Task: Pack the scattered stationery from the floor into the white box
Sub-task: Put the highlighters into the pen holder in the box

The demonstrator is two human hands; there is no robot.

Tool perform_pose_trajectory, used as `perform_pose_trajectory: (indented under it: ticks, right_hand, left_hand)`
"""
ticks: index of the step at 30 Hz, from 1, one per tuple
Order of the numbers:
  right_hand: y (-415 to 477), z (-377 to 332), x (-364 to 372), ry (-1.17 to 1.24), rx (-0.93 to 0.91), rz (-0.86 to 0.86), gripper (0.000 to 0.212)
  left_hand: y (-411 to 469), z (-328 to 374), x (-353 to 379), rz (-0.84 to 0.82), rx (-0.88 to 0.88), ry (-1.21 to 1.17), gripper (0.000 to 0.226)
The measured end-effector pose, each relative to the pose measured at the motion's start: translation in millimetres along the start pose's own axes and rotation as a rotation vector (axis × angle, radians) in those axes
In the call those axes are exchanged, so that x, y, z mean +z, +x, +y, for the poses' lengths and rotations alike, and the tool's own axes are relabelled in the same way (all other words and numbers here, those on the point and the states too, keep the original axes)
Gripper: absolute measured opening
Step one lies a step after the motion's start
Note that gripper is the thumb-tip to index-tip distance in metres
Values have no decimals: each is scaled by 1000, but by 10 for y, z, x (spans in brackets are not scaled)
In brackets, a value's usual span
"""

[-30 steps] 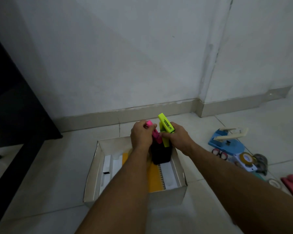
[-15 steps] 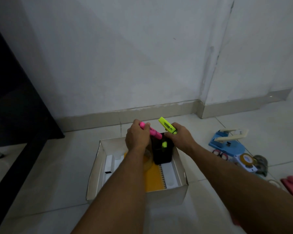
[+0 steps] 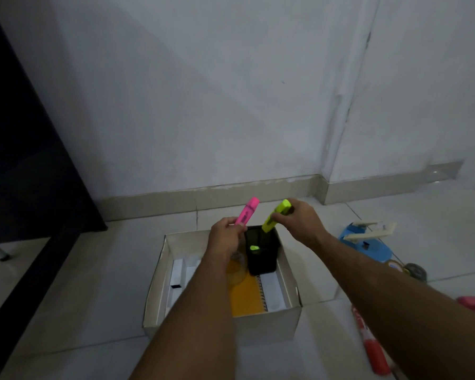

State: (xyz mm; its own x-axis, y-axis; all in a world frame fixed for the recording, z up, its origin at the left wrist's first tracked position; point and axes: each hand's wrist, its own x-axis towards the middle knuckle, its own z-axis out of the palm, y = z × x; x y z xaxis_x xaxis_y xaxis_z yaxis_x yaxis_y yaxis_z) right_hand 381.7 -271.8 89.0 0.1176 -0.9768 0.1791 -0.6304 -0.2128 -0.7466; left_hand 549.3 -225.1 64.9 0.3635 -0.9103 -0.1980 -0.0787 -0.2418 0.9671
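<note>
The left hand [image 3: 225,237] pinches a pink highlighter [image 3: 246,212] near its lower end, fingers closed tight around it. The right hand [image 3: 299,219] grips a yellow highlighter [image 3: 275,215] the same way. Both pens tilt up and away, and their low tips hang just over a black pen holder [image 3: 261,256]. Another bit of yellow shows inside the holder.

The holder stands in the white box [image 3: 222,329] on the floor. An orange spiral notebook [image 3: 247,297] and some white things lie in the box too, so part of the packing looks done.

More is left, it seems. A blue hole punch [image 3: 368,242], a tape roll [image 3: 394,266] and a red marker [image 3: 373,349] wait on the floor to the right.
</note>
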Motion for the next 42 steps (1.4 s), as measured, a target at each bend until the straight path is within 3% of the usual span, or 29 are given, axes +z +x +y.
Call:
perform_pose_trajectory:
  ticks: [5,11,17,21,24,30,36,42]
  right_hand:
    - [-22,66,171,-172,17,-123,24]
    - [-21,157,353,-271,48,-121,26]
    - [-19,110,417,-67,-40,-59,48]
    - [-24,-1,409,182,-106,-71,44]
    - [-20,-9,419,97,-127,-25,29]
    - [-36,75,474,-171,-99,-143,31]
    - [-13,20,490,-143,-94,-103,42]
    - [-47,69,457,-154,-158,-99,25]
  left_hand:
    - [4,13,92,6,13,78,16]
    - [-11,-6,212,12,35,162,6]
    - [-27,-57,249,-32,89,293,11]
    - [43,-112,284,-19,227,543,17]
    - [84,-151,263,-29,308,687,25]
    - [130,-255,66,-138,323,782,54]
    - [190,-187,-29,-157,329,886,26]
    - [208,-196,-44,-106,398,996,25]
